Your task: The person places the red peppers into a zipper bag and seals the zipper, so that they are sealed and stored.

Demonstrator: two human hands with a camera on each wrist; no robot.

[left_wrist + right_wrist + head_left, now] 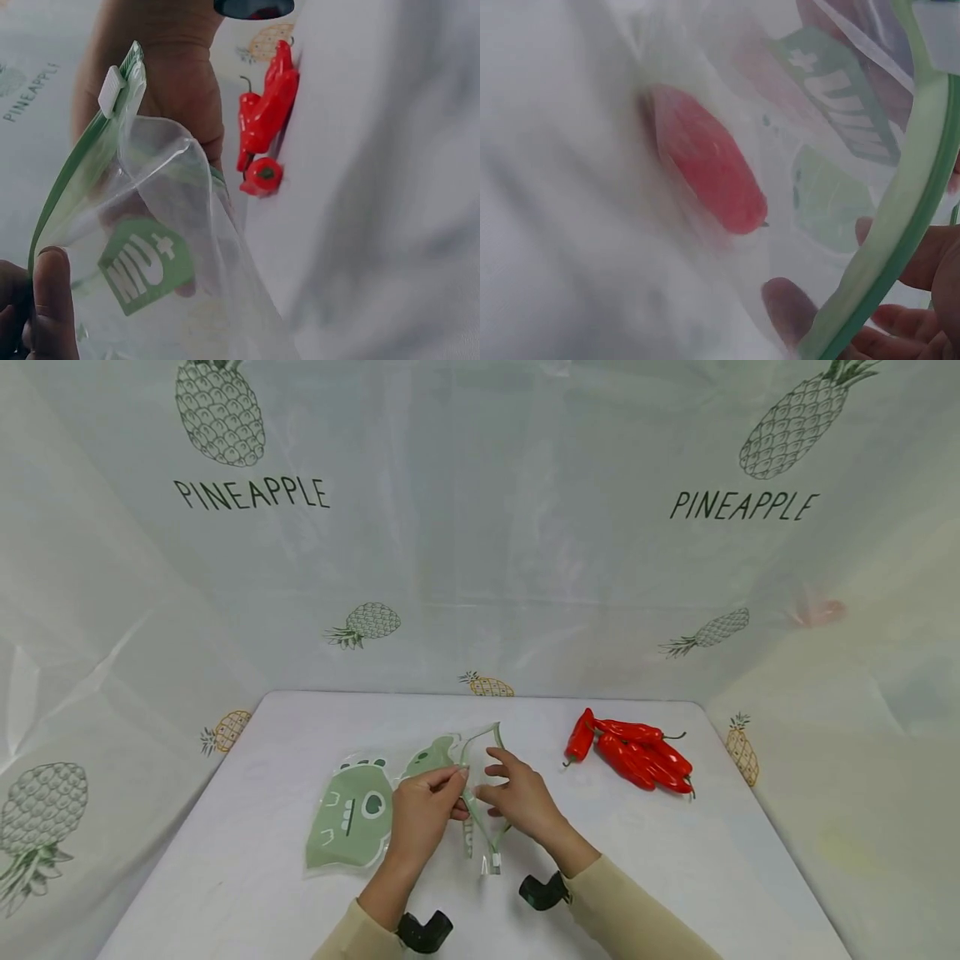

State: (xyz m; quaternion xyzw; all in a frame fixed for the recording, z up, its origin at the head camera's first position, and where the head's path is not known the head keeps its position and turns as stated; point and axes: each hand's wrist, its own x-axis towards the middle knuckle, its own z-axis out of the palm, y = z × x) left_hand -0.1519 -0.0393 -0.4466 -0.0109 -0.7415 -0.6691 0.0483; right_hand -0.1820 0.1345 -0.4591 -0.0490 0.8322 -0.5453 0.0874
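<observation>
A clear slider zip bag point(348, 818) with a green cartoon face lies at the middle-left of the table, its mouth raised and parted at the right. My left hand point(422, 810) pinches the near side of the green zip strip point(71, 161) between thumb and fingers. At the far side of the mouth, my right hand point(525, 797) has its fingers spread and slightly bent against the plastic. The white slider point(110, 91) sits near one end of the strip. Through the plastic in the right wrist view a red pepper point(709, 161) shows; whether it lies inside or beyond the bag I cannot tell.
Several red peppers point(637, 752) lie in a heap at the table's back right. The white table point(247, 860) is bordered by a hanging sheet point(480, 543) printed with pineapples. A black camera piece sits below each wrist.
</observation>
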